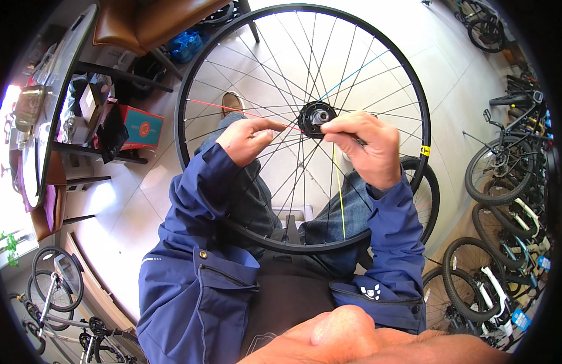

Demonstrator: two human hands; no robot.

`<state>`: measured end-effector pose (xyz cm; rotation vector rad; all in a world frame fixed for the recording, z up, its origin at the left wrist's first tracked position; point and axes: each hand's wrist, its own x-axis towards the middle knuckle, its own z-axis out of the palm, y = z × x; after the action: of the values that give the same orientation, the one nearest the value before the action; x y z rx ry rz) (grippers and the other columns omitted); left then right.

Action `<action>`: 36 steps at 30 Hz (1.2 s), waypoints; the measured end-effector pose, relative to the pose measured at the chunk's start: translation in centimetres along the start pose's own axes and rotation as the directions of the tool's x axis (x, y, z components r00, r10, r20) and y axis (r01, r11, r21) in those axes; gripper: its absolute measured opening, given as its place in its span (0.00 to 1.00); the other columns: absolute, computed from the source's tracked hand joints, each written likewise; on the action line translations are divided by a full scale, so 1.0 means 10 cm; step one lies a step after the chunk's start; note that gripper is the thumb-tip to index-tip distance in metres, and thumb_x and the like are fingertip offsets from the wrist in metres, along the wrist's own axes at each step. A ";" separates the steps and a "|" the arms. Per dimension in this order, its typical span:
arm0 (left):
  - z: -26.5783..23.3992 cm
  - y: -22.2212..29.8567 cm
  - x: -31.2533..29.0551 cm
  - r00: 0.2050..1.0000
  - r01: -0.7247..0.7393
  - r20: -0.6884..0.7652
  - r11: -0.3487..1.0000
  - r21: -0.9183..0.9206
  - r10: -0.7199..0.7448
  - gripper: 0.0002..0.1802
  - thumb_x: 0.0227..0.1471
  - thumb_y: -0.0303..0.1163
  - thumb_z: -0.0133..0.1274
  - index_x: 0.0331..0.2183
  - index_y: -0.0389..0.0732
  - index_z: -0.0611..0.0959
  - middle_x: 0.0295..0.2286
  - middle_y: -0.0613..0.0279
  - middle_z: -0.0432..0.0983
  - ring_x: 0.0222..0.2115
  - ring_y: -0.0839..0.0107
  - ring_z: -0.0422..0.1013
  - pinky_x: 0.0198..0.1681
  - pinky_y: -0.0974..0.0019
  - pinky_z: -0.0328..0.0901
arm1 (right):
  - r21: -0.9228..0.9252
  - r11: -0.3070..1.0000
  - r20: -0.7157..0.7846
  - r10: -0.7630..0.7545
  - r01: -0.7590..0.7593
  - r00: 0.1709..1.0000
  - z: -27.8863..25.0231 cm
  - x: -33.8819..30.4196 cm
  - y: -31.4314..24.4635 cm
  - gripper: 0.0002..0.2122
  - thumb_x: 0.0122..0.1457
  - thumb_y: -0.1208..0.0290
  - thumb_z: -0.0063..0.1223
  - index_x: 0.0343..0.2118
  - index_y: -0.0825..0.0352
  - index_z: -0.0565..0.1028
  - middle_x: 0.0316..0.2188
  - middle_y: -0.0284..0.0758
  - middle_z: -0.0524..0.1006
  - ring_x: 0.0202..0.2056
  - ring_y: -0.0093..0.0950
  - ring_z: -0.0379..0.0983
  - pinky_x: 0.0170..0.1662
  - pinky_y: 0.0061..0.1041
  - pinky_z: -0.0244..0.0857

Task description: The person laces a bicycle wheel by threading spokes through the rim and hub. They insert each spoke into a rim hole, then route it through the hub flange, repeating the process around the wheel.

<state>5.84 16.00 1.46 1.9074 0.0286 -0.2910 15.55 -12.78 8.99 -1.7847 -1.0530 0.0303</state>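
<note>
A bicycle wheel with a black rim (185, 142) lies across my lap. Most of its spokes are black; one is a red spoke (208, 104), one a blue spoke (354, 79) and one a yellow spoke (340, 194). At its middle is the black hub (306, 121) with a silver axle end (320, 116). My left hand (250, 138) has its fingers pressed together along the red spoke, left of the hub. Right beside the hub, my right hand (371, 145) is closed in a pinch above the yellow spoke's upper end. What its fingertips hold is hidden.
Several bicycles (505, 173) crowd the right side, and a silver bicycle (50, 297) stands at the lower left. On the left are a glass-topped table (71, 45), a red and teal box (142, 128) and a brown chair (153, 21).
</note>
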 end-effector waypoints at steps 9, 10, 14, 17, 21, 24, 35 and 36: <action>-0.12 -0.07 0.12 0.934 0.040 0.354 0.999 -0.004 -0.036 0.39 0.62 0.29 0.52 0.73 0.35 0.70 0.67 0.43 0.72 0.70 0.48 0.68 0.72 0.52 0.63 | 0.129 0.986 -0.208 -0.077 0.105 0.975 -0.03 -0.08 0.01 0.10 0.61 0.85 0.73 0.43 0.69 0.86 0.38 0.39 0.87 0.39 0.30 0.87 0.43 0.28 0.80; -0.11 -0.08 0.14 0.925 0.091 0.372 0.995 -0.041 -0.069 0.39 0.62 0.29 0.53 0.73 0.36 0.70 0.67 0.42 0.72 0.72 0.46 0.65 0.74 0.50 0.61 | 0.147 0.981 -0.219 -0.095 0.129 0.971 -0.02 -0.09 0.03 0.10 0.62 0.85 0.72 0.44 0.69 0.85 0.39 0.40 0.87 0.40 0.29 0.87 0.43 0.27 0.80; -0.06 -0.09 0.24 0.910 0.064 0.412 0.997 -0.046 -0.039 0.41 0.62 0.25 0.54 0.75 0.41 0.68 0.70 0.45 0.69 0.72 0.44 0.65 0.74 0.49 0.62 | 0.208 0.959 -0.302 -0.122 0.191 0.946 0.02 -0.12 0.10 0.10 0.65 0.85 0.70 0.47 0.71 0.83 0.41 0.42 0.87 0.41 0.27 0.86 0.44 0.24 0.80; -0.04 -0.06 0.28 0.892 0.126 0.443 0.990 -0.065 -0.084 0.42 0.60 0.23 0.55 0.75 0.42 0.69 0.70 0.47 0.68 0.71 0.46 0.66 0.73 0.50 0.64 | 0.215 0.959 -0.313 -0.110 0.183 0.943 0.05 -0.13 0.13 0.10 0.67 0.85 0.68 0.49 0.73 0.81 0.42 0.42 0.86 0.41 0.24 0.86 0.45 0.21 0.80; -0.06 -0.07 0.34 0.880 0.137 0.464 0.990 -0.035 -0.105 0.39 0.61 0.22 0.55 0.72 0.39 0.72 0.68 0.48 0.71 0.68 0.50 0.70 0.71 0.51 0.66 | 0.313 0.944 -0.276 -0.012 0.101 0.961 0.10 -0.11 0.10 0.09 0.69 0.83 0.67 0.49 0.74 0.81 0.43 0.41 0.86 0.41 0.23 0.85 0.45 0.21 0.80; -0.06 -0.09 0.37 0.880 0.130 0.458 0.991 0.015 -0.122 0.38 0.61 0.23 0.56 0.71 0.38 0.73 0.67 0.48 0.72 0.67 0.51 0.71 0.70 0.51 0.67 | 0.284 0.957 -0.230 0.018 0.050 0.973 0.11 -0.05 0.08 0.07 0.70 0.80 0.67 0.48 0.73 0.84 0.42 0.39 0.86 0.40 0.23 0.85 0.44 0.21 0.80; -0.05 -0.05 0.34 0.869 0.212 0.468 0.976 -0.053 -0.163 0.40 0.63 0.26 0.57 0.74 0.39 0.68 0.69 0.44 0.69 0.73 0.47 0.64 0.74 0.52 0.63 | 0.012 0.998 -0.242 -0.061 0.065 0.968 0.15 -0.10 0.01 0.04 0.72 0.79 0.63 0.47 0.69 0.82 0.38 0.38 0.87 0.36 0.28 0.85 0.41 0.26 0.79; -0.05 -0.06 0.35 0.869 0.184 0.478 0.981 -0.069 -0.129 0.40 0.63 0.26 0.57 0.74 0.38 0.68 0.69 0.44 0.69 0.73 0.48 0.64 0.74 0.52 0.62 | 0.018 0.994 -0.268 -0.097 0.106 0.958 0.16 -0.12 0.01 0.04 0.75 0.78 0.59 0.48 0.70 0.81 0.38 0.40 0.86 0.36 0.27 0.84 0.42 0.25 0.80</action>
<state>9.26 16.27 0.28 1.6794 -0.1252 -0.8440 14.17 -12.41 7.67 -1.6494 -0.9407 -0.2492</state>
